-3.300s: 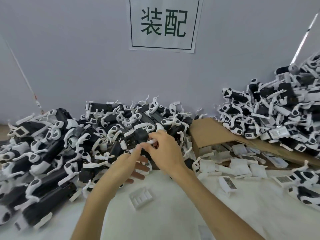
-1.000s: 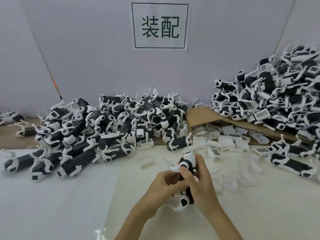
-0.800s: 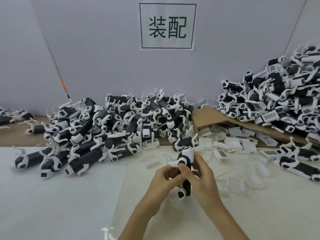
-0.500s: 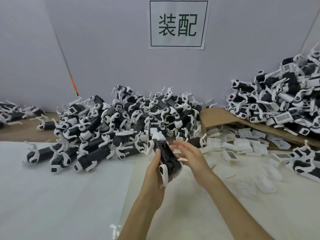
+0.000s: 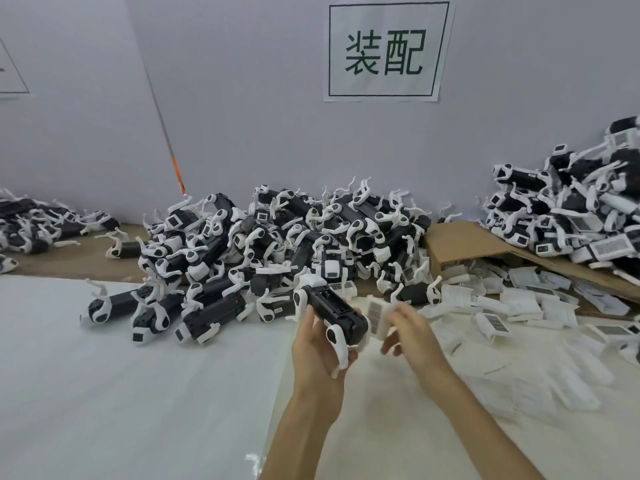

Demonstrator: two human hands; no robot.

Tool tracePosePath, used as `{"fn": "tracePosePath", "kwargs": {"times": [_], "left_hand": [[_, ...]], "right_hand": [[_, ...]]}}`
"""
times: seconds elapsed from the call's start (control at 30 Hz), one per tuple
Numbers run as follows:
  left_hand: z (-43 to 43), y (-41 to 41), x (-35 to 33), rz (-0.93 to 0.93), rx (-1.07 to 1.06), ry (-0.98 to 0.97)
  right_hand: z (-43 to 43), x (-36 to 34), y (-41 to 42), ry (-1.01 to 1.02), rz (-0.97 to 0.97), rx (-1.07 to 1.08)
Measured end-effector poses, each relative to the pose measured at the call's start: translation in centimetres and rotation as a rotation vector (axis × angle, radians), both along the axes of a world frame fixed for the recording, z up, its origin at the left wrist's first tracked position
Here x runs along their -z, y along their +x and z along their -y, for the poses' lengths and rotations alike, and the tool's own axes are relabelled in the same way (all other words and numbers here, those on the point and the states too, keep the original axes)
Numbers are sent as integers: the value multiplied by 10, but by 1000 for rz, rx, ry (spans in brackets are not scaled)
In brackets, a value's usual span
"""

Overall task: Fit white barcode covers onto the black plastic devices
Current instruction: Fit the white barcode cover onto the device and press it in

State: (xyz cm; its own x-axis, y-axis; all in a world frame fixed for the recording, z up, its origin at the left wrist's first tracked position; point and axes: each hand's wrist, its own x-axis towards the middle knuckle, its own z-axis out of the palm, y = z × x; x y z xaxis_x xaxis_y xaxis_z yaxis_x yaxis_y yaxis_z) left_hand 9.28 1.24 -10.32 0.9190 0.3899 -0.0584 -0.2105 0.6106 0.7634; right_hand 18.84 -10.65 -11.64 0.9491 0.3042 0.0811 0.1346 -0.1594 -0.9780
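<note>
My left hand [image 5: 317, 355] grips a black plastic device [image 5: 337, 311] with white clips, held above the table with its open slot facing up. My right hand [image 5: 412, 336] holds a white barcode cover [image 5: 378, 315] just to the right of the device, its barcode facing me. The cover and the device are close together and I cannot tell whether they touch.
A big heap of black-and-white devices [image 5: 277, 244] lies behind my hands. Loose white covers [image 5: 512, 303] spill from a cardboard sheet [image 5: 464, 242] at right. Another device pile [image 5: 581, 216] rises at far right, a smaller one [image 5: 38, 223] at far left. White sheets cover the table [image 5: 121, 393].
My right hand let go of the device, which my left hand now holds alone and has tilted flat. My right hand now holds a barcode cover beside it. The view shifted left.
</note>
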Motion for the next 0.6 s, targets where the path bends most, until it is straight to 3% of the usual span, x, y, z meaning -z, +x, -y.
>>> {"fn": "tracePosePath", "kwargs": {"times": [0.13, 0.43, 0.6], "left_hand": [[1, 1, 2, 24, -8, 41], [5, 2, 2, -38, 11, 155], [9, -2, 0, -64, 55, 314]], "right_hand": [[25, -7, -7, 281, -140, 33], [28, -20, -17, 394, -83, -98], [28, -24, -19, 492, -120, -131]]}}
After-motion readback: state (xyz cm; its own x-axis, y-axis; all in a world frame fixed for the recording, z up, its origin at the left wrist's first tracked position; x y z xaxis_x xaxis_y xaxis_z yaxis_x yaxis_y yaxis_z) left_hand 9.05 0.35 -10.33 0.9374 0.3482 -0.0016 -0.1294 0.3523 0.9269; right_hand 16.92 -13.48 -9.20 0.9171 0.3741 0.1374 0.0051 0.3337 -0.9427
